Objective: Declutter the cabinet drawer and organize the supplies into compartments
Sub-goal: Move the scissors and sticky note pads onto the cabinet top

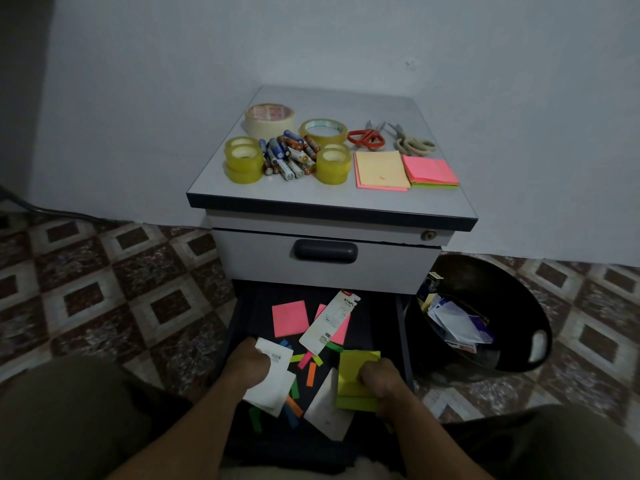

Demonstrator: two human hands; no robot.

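1. Left grip [254, 367] was curled tight round white paper slips [277, 362], low in the open drawer [375, 327].
2. Right grip [382, 382] was curled round a stack of yellow-green sticky pads [356, 372], also inside the drawer.
3. Loose colour flags [311, 372] lay between the grips. Ahead of them lay a pink note [290, 318] and a staple card [329, 323].
4. Step looked like emptying the drawer. Best to lift both loads straight up and keep the pads squared so the stack doesn't fan.
5. Slips looked like waste and likely belonged in the bin [519, 296], right of the right grip.
6. Pads probably belonged on the surface [311, 199] beyond both grips, beside the pink pad stack [431, 171].
7. Flags lay thin and flat, so pinch them singly once a grip is free.
8. No compartments were visible.
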